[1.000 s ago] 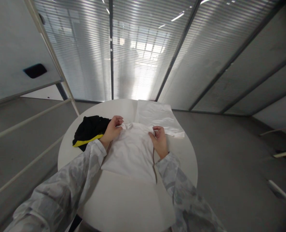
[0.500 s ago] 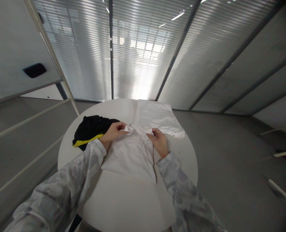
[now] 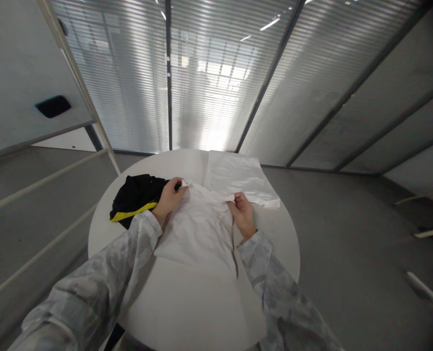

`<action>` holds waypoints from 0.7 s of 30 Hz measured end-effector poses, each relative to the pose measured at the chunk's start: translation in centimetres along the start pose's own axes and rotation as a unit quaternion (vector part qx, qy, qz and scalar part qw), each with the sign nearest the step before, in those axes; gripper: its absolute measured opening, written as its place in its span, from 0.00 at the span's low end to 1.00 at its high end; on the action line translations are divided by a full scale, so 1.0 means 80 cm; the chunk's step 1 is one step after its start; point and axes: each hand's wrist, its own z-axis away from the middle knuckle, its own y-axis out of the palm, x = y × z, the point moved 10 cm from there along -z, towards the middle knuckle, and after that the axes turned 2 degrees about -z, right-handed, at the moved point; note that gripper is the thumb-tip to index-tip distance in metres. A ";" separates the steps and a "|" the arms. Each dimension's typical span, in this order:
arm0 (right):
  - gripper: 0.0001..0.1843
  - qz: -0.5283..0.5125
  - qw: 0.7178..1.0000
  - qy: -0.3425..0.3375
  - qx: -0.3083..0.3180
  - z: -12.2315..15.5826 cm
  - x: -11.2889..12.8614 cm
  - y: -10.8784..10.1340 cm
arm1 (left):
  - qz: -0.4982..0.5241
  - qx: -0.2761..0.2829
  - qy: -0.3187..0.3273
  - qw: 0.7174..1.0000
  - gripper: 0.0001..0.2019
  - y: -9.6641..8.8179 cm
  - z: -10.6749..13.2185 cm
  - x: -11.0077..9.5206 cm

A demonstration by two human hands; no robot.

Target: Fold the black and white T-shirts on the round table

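Note:
A white cloth garment (image 3: 201,234), probably a shirt, lies on the round white table (image 3: 187,307) in front of me. My left hand (image 3: 170,195) pinches its far left corner between thumb and fingers. At the far right corner, my right hand (image 3: 242,212) is closed on the same fabric. The far edge stretches between both hands, slightly lifted and wrinkled. Beside my left hand rests a black and yellow garment (image 3: 138,195), bunched up. Beyond the right hand lies a second white piece of cloth (image 3: 238,175), folded flat.
A ribbed glass partition (image 3: 209,87) rises behind the table. On the left stands a white board on a frame with pale rails (image 3: 48,183). Pale bars (image 3: 428,292) stick out over the grey floor at the far right.
My left hand has moved slightly left and away from me, and the right hand slightly right. The garment's far edge, gathered before, is now spread wider between them.

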 end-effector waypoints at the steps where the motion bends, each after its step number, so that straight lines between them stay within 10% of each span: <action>1: 0.14 0.015 1.000 -0.002 -0.022 -0.002 -0.001 -0.005 | -0.062 -0.007 0.000 0.998 0.17 -0.002 -0.001 0.002; 7: 0.19 0.156 0.981 0.047 -0.100 -0.002 -0.019 -0.034 | -0.257 0.056 0.028 0.964 0.23 0.013 0.000 -0.005; 21: 0.16 0.217 0.975 0.028 -0.032 -0.002 -0.003 -0.017 | -0.266 0.005 0.099 0.959 0.18 0.009 0.014 -0.033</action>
